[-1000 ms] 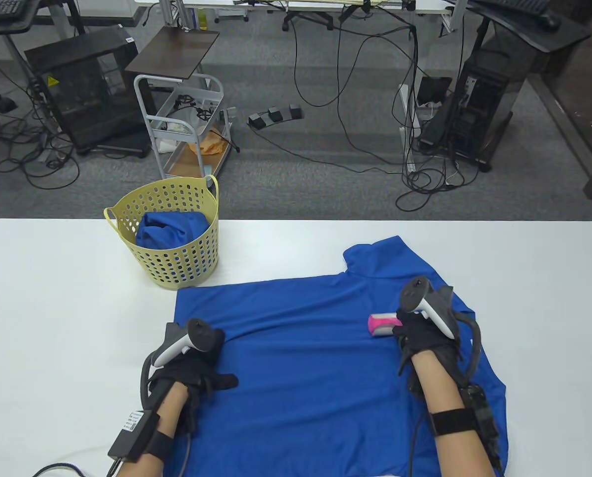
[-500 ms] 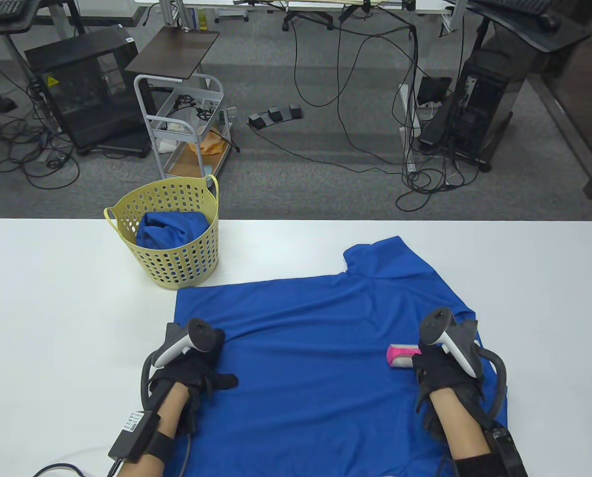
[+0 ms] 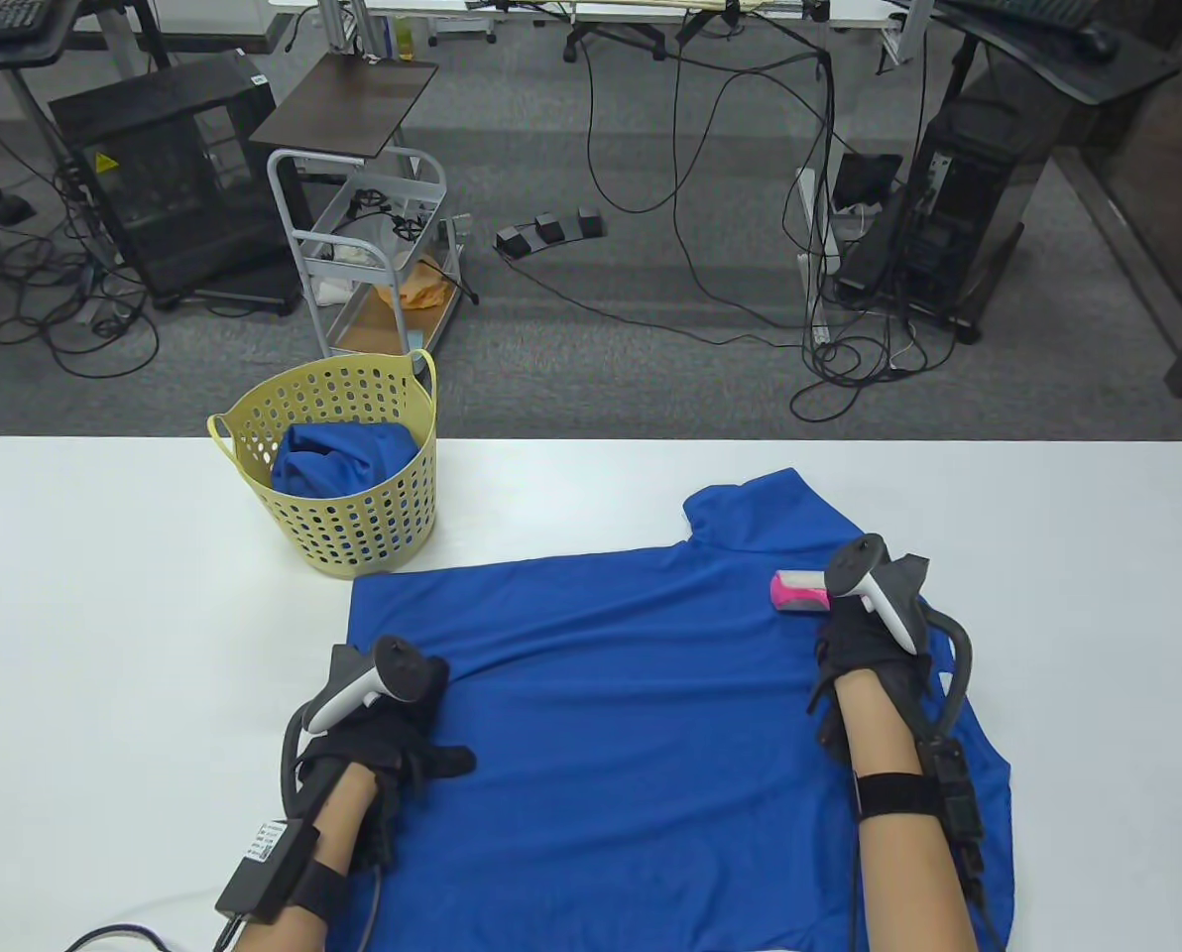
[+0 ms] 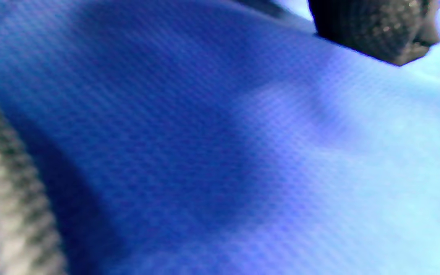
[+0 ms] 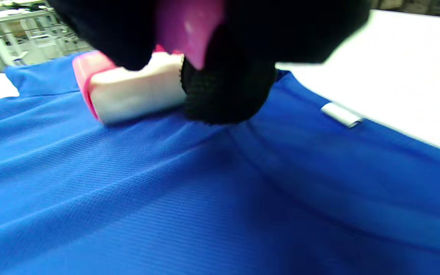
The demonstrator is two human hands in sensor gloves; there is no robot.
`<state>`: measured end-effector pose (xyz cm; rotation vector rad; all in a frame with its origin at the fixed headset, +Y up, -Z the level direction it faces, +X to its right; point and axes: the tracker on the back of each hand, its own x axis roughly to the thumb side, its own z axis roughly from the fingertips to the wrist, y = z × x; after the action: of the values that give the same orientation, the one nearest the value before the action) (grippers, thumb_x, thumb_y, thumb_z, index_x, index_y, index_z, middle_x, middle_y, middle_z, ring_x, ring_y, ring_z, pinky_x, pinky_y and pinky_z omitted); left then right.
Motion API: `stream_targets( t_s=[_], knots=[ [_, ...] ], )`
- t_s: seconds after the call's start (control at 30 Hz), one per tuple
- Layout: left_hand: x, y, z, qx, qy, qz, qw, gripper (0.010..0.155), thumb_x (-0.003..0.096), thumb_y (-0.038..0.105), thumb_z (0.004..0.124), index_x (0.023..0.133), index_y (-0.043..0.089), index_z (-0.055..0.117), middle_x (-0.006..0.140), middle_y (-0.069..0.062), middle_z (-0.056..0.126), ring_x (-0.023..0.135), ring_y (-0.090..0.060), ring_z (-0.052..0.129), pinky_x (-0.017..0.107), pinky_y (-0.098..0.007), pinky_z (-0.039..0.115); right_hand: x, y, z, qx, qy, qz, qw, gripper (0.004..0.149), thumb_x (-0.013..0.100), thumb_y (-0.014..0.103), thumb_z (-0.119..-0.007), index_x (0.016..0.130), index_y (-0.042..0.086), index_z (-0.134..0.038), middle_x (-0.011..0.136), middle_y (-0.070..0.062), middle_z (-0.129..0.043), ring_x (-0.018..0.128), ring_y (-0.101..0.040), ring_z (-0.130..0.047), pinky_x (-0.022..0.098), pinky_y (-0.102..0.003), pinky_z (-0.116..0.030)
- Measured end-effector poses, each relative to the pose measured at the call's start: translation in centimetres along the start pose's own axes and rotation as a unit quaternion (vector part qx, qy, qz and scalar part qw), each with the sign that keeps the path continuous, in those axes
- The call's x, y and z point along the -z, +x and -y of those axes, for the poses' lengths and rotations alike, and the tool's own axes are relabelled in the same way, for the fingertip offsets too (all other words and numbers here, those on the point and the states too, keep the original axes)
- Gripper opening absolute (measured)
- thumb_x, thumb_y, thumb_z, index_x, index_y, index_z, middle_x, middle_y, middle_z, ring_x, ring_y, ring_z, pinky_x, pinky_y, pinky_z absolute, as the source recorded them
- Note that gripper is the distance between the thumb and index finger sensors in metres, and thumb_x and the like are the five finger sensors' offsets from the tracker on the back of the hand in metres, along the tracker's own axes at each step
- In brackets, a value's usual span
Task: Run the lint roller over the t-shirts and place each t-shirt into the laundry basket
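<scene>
A blue t-shirt lies spread flat on the white table. My right hand grips the pink handle of a lint roller, whose white roll rests on the shirt near its far right shoulder. My left hand lies flat on the shirt's left edge, fingers straight, pressing the cloth down. A yellow perforated laundry basket stands at the back left of the table with another blue t-shirt bunched inside it.
Bare white table lies to the left of the shirt and behind it on the right. Beyond the far edge are a grey cart, floor cables and computer towers.
My right hand pulled the roller toward me along the shirt's right side, then pushed it back away to the shoulder area. The left hand has stayed in place.
</scene>
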<state>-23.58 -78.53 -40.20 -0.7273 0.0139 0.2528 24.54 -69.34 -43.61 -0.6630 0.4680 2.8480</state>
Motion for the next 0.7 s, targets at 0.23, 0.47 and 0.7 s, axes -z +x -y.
stream_targets(
  t_s=[0.23,0.47,0.7],
  knots=[
    [0.0,0.0,0.0,0.001,0.001,-0.001,1.000,0.102,0.0396,0.070,0.070,0.103,0.044,-0.005,0.107,0.009,-0.018,0.100,-0.032,-0.022,0.070,-0.067,0.001,-7.4,-3.9,2.1,-0.092,0.066,0.016,0.993,0.049,0.050,0.044,-0.080,0.097,0.036,-0.067,0.078,-0.005,-0.099,0.034,-0.012,-0.104,0.001,-0.015,-0.085],
    [0.0,0.0,0.0,0.001,0.000,0.000,1.000,0.102,0.0398,0.070,0.070,0.103,0.044,-0.005,0.107,0.009,-0.018,0.099,-0.032,-0.023,0.069,-0.067,0.001,-10.3,-6.3,1.0,-0.098,0.113,0.007,0.989,0.047,0.049,0.041,-0.081,0.094,0.029,-0.074,0.068,-0.011,-0.103,0.025,-0.014,-0.104,-0.003,-0.017,-0.085],
    [0.1,0.0,0.1,0.000,0.001,0.004,1.000,0.102,0.0398,0.070,0.070,0.103,0.044,-0.006,0.107,0.009,-0.019,0.099,-0.032,-0.023,0.069,-0.067,0.000,-5.6,-3.6,1.5,-0.040,0.053,-0.018,0.998,0.048,0.053,0.041,-0.074,0.099,0.033,-0.063,0.079,-0.008,-0.093,0.034,-0.014,-0.099,0.008,-0.018,-0.085]
  ],
)
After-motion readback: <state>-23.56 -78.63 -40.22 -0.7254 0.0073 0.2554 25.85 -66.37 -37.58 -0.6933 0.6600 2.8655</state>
